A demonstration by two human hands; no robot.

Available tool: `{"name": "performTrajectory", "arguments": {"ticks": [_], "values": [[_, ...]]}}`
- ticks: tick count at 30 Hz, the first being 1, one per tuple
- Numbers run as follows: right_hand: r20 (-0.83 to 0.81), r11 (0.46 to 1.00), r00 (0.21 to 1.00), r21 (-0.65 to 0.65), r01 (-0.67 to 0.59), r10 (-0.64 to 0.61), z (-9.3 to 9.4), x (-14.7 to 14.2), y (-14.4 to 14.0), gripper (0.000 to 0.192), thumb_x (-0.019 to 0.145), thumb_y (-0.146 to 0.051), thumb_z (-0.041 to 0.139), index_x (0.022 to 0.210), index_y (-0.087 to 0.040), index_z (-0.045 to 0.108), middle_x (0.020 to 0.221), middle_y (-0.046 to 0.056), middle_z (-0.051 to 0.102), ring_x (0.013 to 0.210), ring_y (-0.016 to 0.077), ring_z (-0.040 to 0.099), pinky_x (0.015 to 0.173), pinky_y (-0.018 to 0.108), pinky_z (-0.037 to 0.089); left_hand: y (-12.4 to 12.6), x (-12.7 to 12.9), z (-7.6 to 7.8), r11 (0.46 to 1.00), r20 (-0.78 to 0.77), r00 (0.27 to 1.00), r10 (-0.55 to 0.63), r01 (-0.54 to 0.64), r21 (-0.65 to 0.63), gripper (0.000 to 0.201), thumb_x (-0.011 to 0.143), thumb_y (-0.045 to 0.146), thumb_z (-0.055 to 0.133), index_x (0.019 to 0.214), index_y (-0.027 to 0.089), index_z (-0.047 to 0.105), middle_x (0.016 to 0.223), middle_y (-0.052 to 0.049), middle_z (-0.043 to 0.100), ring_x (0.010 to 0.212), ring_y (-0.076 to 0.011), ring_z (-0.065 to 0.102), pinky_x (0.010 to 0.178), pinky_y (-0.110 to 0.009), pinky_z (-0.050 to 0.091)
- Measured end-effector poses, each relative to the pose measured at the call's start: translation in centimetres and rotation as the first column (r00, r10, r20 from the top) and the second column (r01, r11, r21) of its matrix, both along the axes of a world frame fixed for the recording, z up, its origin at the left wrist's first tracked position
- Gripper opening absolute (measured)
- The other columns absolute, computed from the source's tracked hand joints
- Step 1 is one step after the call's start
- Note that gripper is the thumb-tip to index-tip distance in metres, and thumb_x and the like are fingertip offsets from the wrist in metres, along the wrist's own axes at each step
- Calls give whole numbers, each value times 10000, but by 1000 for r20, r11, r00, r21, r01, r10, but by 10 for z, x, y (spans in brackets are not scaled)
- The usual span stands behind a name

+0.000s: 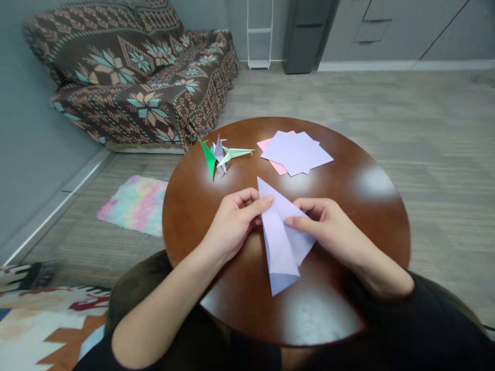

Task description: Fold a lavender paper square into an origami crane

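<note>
A partly folded sheet of lavender origami paper (pixel 280 242) is held over the near half of the round table, one flap standing open and a pointed corner facing me. My left hand (pixel 242 216) pinches its left edge near the top, thumb on the front and fingers behind. On the right side, my right hand (pixel 319 221) grips the paper the same way, with the thumb pressing close to its middle fold. The fingertips behind the sheet are hidden.
Folded paper cranes (pixel 220 154) in green, lavender and pale green stand at the table's far left. Loose lavender and pink sheets (pixel 296 152) lie fanned at the back. Beyond the brown table (pixel 371 232) are a patterned sofa (pixel 147 98) and a fluffy pastel mat (pixel 133 205).
</note>
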State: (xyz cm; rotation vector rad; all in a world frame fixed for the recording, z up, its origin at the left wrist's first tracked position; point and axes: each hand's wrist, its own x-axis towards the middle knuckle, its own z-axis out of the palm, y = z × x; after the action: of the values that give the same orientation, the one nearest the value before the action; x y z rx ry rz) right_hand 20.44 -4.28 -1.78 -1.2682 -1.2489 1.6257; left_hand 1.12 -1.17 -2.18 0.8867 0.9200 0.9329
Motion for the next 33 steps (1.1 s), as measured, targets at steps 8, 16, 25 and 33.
{"name": "performTrajectory", "arguments": {"ticks": [8,16,25,33], "values": [[295,848,882,497,187,-367,27,2,-12,123,871,-279,755,789,-196,715,701,-4,684,616,148,591,559,264,429,0,-3,0,975,42,999,-16,6,224,319,875,427,775,1070,177,737,905,-46,724,790,-145,645,745,-248,506],[382,256,477,916,-309,-792,35,-7,-37,212,875,-34,689,964,-227,688,878,64,779,717,202,685,787,405,479,-13,0,5,926,153,946,-287,233,296,404,863,337,792,1235,194,728,1203,-114,753,1147,-280,694,1029,-369,515],[464,273,581,880,-389,-668,16,-25,-30,69,938,-123,659,985,-172,674,1001,95,807,905,252,754,1012,516,442,-16,-2,9,988,205,967,-154,144,62,521,773,370,875,1238,193,718,1216,-130,755,1089,-284,714,906,-341,567],[440,277,625,896,-346,-644,10,-27,-27,137,936,-91,659,1044,-162,705,1086,111,813,1027,275,763,1093,550,430,-15,0,12,983,372,918,-134,171,-69,374,882,264,762,1246,216,690,1333,-120,709,1157,-241,694,952,-316,559]]}}
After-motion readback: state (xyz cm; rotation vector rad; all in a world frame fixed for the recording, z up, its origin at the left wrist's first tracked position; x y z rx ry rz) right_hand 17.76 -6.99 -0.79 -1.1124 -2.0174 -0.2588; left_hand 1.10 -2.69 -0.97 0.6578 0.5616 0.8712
